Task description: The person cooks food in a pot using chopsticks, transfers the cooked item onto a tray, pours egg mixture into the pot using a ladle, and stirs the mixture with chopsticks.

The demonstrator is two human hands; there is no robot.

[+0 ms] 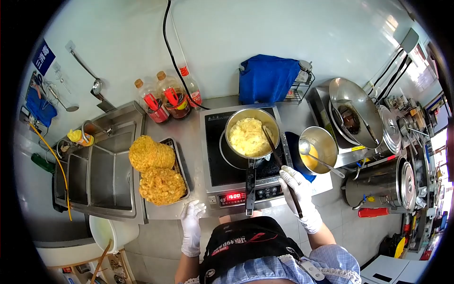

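My right hand [300,199], in a white glove, grips long dark chopsticks [276,155]. Their tips reach into the saucepan [232,149], where a puffy pale-yellow mass of food [248,137] fills most of the pan. The saucepan stands on an induction cooker [215,165] whose red display reads 1600, with its black handle [250,189] pointing toward me. My left hand [191,228], also gloved, hangs at the counter's front edge with nothing in it, its fingers loosely apart. Nearest to it, two golden fried cakes [162,187] lie on a rack tray [181,163].
Right of the cooker stands a metal pot [331,142] holding yellow liquid and a ladle [324,163]. A double sink [111,165] is at left, with sauce bottles [153,106] behind the tray. A wok-like pan [352,92] and a large stockpot [373,189] occupy the right side.
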